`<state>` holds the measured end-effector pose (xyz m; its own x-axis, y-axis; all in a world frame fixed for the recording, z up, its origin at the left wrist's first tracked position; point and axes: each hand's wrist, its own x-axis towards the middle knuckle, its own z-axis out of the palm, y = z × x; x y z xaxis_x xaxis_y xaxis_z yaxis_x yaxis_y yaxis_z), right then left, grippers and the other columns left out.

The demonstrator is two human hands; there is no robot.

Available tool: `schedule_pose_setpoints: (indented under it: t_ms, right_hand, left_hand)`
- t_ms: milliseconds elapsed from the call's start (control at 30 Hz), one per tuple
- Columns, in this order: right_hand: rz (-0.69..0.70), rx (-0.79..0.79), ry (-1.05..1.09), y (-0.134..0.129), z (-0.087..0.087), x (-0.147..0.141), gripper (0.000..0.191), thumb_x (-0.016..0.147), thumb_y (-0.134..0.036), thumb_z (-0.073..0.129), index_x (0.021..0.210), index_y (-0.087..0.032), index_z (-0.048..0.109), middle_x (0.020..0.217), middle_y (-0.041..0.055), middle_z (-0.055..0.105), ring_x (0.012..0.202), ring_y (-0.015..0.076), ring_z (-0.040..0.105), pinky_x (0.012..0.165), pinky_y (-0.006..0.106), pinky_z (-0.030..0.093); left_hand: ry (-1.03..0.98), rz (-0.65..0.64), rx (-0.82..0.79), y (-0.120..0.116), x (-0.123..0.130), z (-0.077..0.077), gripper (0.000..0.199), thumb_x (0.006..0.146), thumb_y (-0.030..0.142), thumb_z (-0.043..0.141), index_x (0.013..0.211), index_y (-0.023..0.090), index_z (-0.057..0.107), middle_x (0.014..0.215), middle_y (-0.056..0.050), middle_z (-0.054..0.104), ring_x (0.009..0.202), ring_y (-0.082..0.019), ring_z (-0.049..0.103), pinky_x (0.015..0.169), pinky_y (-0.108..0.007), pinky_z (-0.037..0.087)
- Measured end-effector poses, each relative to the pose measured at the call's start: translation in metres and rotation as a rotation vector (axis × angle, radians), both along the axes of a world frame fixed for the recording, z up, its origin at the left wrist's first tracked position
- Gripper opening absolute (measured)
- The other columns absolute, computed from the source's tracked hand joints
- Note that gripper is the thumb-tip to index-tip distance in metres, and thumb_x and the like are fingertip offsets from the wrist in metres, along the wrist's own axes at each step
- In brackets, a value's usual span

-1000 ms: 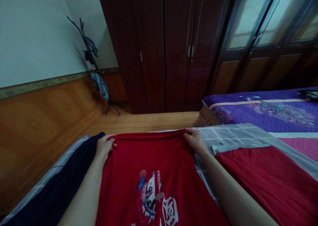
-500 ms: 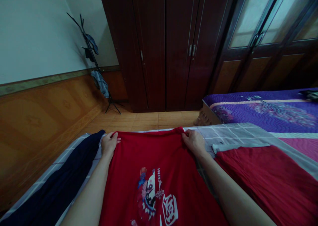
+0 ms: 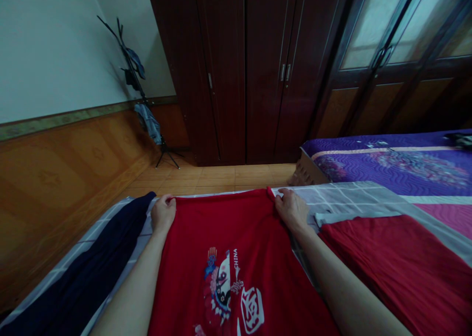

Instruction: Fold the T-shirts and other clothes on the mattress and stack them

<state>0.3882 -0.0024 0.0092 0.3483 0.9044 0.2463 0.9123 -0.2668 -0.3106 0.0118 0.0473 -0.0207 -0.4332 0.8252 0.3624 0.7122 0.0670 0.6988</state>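
Note:
A red T-shirt (image 3: 191, 257) with a printed opera-mask figure, the word CHINA and white characters lies spread in front of me. At its far left corner, my left hand (image 3: 163, 214) is closed on the cloth between thumb and fingers. My right hand (image 3: 293, 209) is at the far right corner, its fingers bent against the shirt's edge; the fingertips are partly hidden. Left of the shirt is a long dark navy garment (image 3: 84, 262). To the right lies another red garment (image 3: 398, 257), with a pale grey piece showing at its far edge.
A grey checked sheet (image 3: 342, 198) covers the surface under the clothes. Beyond stand a dark wardrobe (image 3: 265, 109) and a coat rack (image 3: 134, 75) with a few items on it. A purple floral bed cover (image 3: 405, 164) is at the right.
My right hand has shifted slightly right, with a small gap now showing beside the shirt's corner. My left hand's fingers have drawn in off the cloth's top. The shirt has barely moved.

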Motion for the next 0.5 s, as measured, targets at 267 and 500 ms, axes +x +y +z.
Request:
schedule_pose_setpoints:
  t_ms: [267,500]
  right_hand:
    - [0.492,0.054,-0.1,-0.007,0.002,-0.02,0.024,0.086,-0.029,0.05,0.103,-0.024,0.067,0.107,0.0029,0.064,0.102,0.0166,0.055,0.091,0.023,0.036]
    - [0.457,0.062,-0.125,-0.002,-0.014,-0.006,0.037,0.09,-0.037,0.047,0.118,-0.017,0.061,0.126,0.0116,0.056,0.117,0.0253,0.047,0.097,0.036,0.034]
  left_hand:
    - [0.408,-0.414,-0.072,-0.006,0.029,0.007,0.033,0.089,0.028,0.042,0.114,0.019,0.062,0.116,-0.006,0.063,0.109,-0.018,0.058,0.097,-0.027,0.041]
    - [0.604,-0.476,-0.299,-0.009,0.022,-0.011,0.058,0.092,0.046,0.035,0.138,0.011,0.041,0.145,-0.012,0.038,0.136,-0.027,0.03,0.112,-0.047,0.019]
